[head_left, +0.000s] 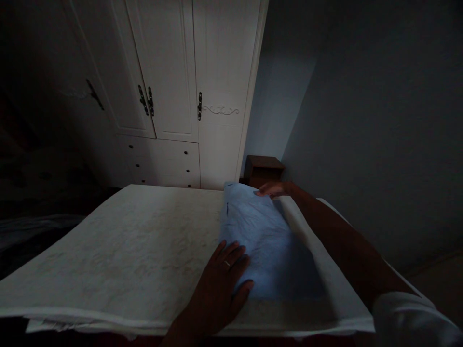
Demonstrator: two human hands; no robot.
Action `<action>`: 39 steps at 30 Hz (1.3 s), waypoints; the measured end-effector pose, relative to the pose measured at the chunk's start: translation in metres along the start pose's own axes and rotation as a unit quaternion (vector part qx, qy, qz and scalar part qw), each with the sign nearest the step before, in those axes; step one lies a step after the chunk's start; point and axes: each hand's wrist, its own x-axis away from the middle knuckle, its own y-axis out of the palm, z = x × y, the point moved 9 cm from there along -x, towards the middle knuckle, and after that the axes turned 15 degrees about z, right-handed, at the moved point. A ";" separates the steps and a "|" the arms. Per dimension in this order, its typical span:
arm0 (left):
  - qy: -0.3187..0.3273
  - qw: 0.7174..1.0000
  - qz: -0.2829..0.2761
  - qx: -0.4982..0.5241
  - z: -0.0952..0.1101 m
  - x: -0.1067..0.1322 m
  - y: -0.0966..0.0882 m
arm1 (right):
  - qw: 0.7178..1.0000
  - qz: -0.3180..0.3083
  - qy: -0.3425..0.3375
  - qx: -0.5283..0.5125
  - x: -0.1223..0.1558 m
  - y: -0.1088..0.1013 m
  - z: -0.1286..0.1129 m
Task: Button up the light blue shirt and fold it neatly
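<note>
A light-blue folded cloth [258,231] lies lengthwise on the pale, stained board-like surface [144,241]; what kind of garment or linen it is does not show clearly. My left hand [227,279], with a ring on one finger, rests flat with fingers apart at the cloth's near left edge. At the far right corner, my right hand [273,189] pinches the cloth, thumb on top and the other fingers partly hidden beneath or behind it. Creases run across the cloth's middle, and its right side is in shadow.
A white wardrobe [220,62] with dark handles and drawers stands beyond the surface. In the far corner is a small brown wooden cabinet [265,164], beside a grey wall [379,120]. Dark fabric [36,226] lies at the left. The light is dim.
</note>
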 end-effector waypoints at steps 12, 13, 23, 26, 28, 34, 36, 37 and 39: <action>0.012 1.000 0.001 0.006 0.001 -0.001 0.000 | 0.988 0.130 -0.083 0.024 -0.005 -0.022 0.022; 0.012 1.000 -0.001 0.007 0.000 0.000 0.001 | 0.987 0.136 -0.085 0.029 -0.005 -0.022 0.022; -0.018 0.998 -0.065 0.007 -0.001 -0.025 -0.002 | 0.911 0.309 -0.204 0.183 0.074 0.000 -0.015; -0.070 0.988 -0.137 -0.003 -0.008 -0.054 0.010 | 0.886 0.301 -0.284 0.211 0.125 0.054 -0.026; -0.068 0.987 -0.143 -0.024 -0.016 -0.075 0.022 | 0.881 0.282 -0.305 0.228 0.150 0.088 -0.024; -0.127 0.964 -0.188 -0.141 -0.090 -0.091 0.079 | 0.878 0.273 -0.282 0.275 0.181 0.118 0.006; -0.172 0.950 -0.224 -0.134 -0.112 -0.082 0.092 | 0.873 0.279 -0.284 0.281 0.188 0.115 0.012; -0.187 0.945 -0.237 -0.123 -0.119 -0.078 0.096 | 0.873 0.282 -0.280 0.283 0.192 0.112 0.015; -0.202 0.942 -0.249 -0.096 -0.126 -0.071 0.099 | 0.876 0.284 -0.267 0.285 0.197 0.109 0.022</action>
